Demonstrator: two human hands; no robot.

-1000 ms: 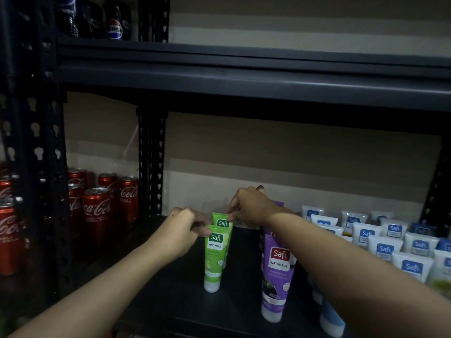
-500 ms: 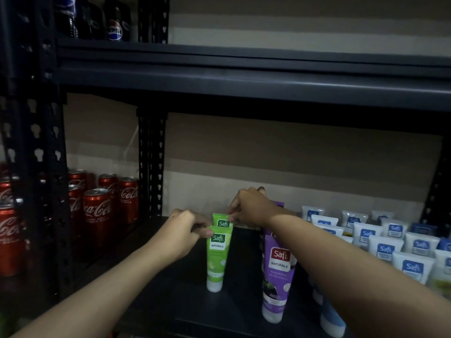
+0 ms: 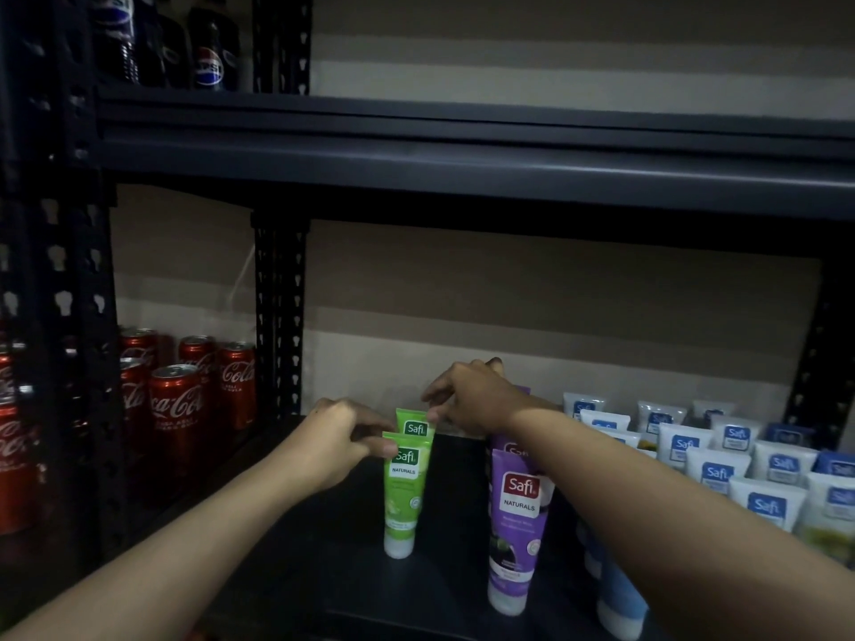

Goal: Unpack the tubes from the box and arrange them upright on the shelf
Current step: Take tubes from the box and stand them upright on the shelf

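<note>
Left of the purple tube [image 3: 516, 525], our left hand [image 3: 340, 444] and right hand [image 3: 472, 395] pinch 2 green tubes [image 3: 402, 497]; we should seat their caps flat before releasing.

Dim and underexposed overall. The brightest area is the wall [image 3: 555, 316] behind the rack, evenly lit; can't tell where the light comes from. Upper shelf [image 3: 462, 150] throws a dark band right beneath it. Cans [image 3: 178, 409] at left sit in deep shade, with faint glints on the rims. Shelf board [image 3: 324, 571] is nearly black. Labels on the front green tube [image 3: 403, 483], back green tube [image 3: 415, 425] and purple tube [image 3: 518, 515] are readable; white tubes [image 3: 763, 464] at right are softer. Corners darken. Wide-angle bend: the upper shelf edge slopes and bows, the post [image 3: 280, 316] leans. Bottles [image 3: 208, 53] top left are smeared.
</note>
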